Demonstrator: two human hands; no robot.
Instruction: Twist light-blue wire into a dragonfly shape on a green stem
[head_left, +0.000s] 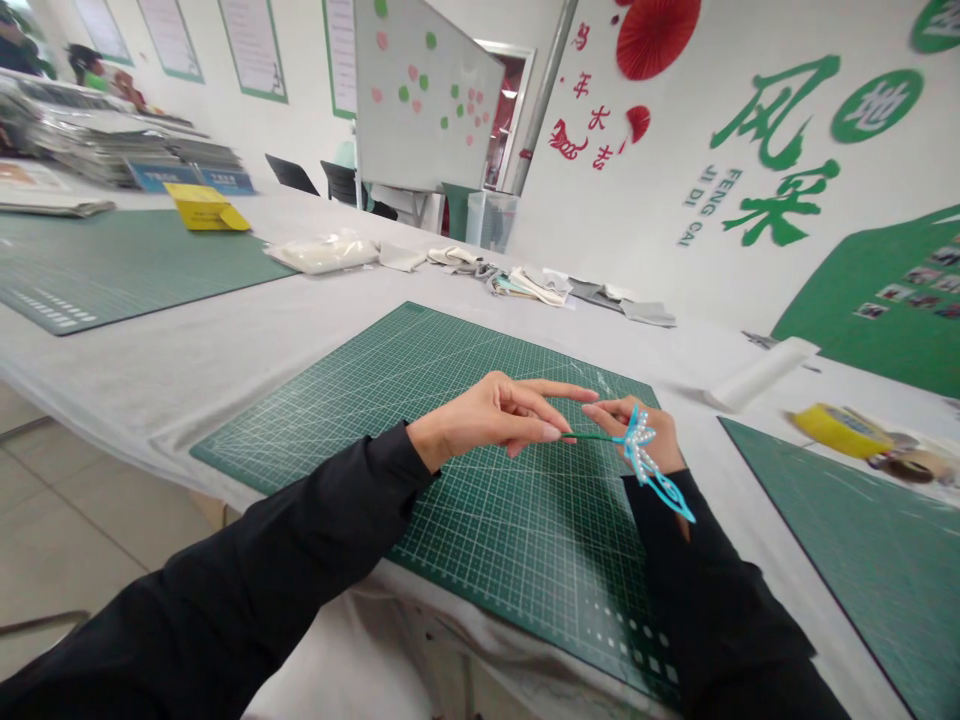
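My left hand (pixel 499 415) is over the cutting mat (pixel 480 520), its thumb and fingers closed on the green stem of a craft flower (pixel 643 450). The flower has light blue looped petals and rows of white pearl-like beads. Its stem lies nearly level, with the head to the right. Just behind the flower head is my right hand (pixel 649 418), its fingers bent together and their tips close to my left forefinger. The flower partly covers this hand, and what its fingers pinch, if anything, cannot be made out.
More green mats lie left (pixel 150 260) and right (pixel 847 540). Toward the back are a yellow packet (pixel 206 208), a plastic-wrapped bundle (pixel 326 252) and fabric scraps (pixel 536 285). A white roll (pixel 761 373) and yellow tape roll (pixel 844 430) are on the right. Stacked papers (pixel 112 135) stand far left.
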